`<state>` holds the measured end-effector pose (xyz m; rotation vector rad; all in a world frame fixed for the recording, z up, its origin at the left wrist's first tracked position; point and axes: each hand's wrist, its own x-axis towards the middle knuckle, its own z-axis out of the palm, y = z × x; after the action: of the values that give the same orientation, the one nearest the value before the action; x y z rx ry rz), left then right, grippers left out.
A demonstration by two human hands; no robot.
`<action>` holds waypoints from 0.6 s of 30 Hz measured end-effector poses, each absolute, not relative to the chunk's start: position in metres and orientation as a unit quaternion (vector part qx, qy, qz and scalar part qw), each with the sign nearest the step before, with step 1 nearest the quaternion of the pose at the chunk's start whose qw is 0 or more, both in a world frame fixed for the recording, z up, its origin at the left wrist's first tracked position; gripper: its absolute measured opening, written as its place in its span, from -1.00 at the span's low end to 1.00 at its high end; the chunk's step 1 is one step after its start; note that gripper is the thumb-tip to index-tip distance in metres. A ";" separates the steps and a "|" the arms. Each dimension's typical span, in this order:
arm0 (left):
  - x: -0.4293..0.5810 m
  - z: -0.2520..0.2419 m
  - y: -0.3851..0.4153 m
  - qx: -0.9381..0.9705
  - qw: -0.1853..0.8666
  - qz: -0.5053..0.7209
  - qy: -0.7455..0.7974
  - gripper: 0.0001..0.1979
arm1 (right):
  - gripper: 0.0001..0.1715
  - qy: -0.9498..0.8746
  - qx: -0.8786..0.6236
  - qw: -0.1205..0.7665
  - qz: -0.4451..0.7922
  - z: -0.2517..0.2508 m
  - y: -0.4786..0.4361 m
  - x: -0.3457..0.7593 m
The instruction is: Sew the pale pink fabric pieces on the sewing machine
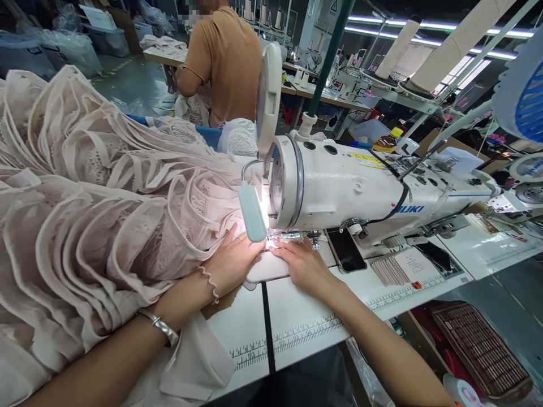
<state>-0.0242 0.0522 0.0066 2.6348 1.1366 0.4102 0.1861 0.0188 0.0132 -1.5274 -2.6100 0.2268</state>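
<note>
Pink cloth [203, 203] under the left hand [235, 259], by the sewing machine [339, 183].
That hand's palm-down, loosely open on it, most of the pile further left; right hand [309, 270] faces it, can't tell if it's pinching any.

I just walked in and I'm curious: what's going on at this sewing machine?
A person's left hand lies against a heap of pale pink, lace-panelled garments, reaching under the end of a long white sewing machine. The right hand is there too, on the other side. A dark-screened rectangular phone lies right of that hand. The stitching spot itself is hidden.
</note>
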 end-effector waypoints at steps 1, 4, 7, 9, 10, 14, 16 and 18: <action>-0.024 0.007 0.053 0.902 0.120 0.141 0.391 -0.80 | -0.38 -0.857 -0.509 0.040 0.074 0.014 0.019 0.185; -0.022 0.008 0.054 0.899 0.117 0.142 0.398 -0.79 | -0.34 -0.855 -0.515 0.002 0.066 0.015 0.020 0.183; -0.020 0.009 0.056 0.892 0.119 0.136 0.415 -0.81 | -0.27 -0.862 -0.505 -0.013 0.047 0.012 0.021 0.182; -0.019 0.009 0.056 0.887 0.121 0.132 0.425 -0.83 | -0.24 -0.869 -0.494 -0.006 0.035 0.009 0.021 0.183; -0.019 0.009 0.056 0.886 0.121 0.133 0.428 -0.84 | -0.23 -0.872 -0.489 0.002 0.031 0.008 0.022 0.183; -0.019 0.006 0.056 0.881 0.106 0.151 0.436 -0.81 | -0.32 -0.876 -0.482 0.016 0.033 0.005 0.024 0.185; -0.019 0.005 0.054 0.877 0.087 0.159 0.445 -0.77 | -0.38 -0.871 -0.490 0.011 0.039 0.006 0.026 0.186; -0.016 0.004 0.051 0.870 0.056 0.165 0.460 -0.74 | -0.41 -0.865 -0.500 0.005 0.040 0.006 0.028 0.186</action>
<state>-0.0161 0.0515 0.0044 2.6408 1.3965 0.5012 0.1865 0.0278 0.0063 -1.5670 -2.7095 0.1267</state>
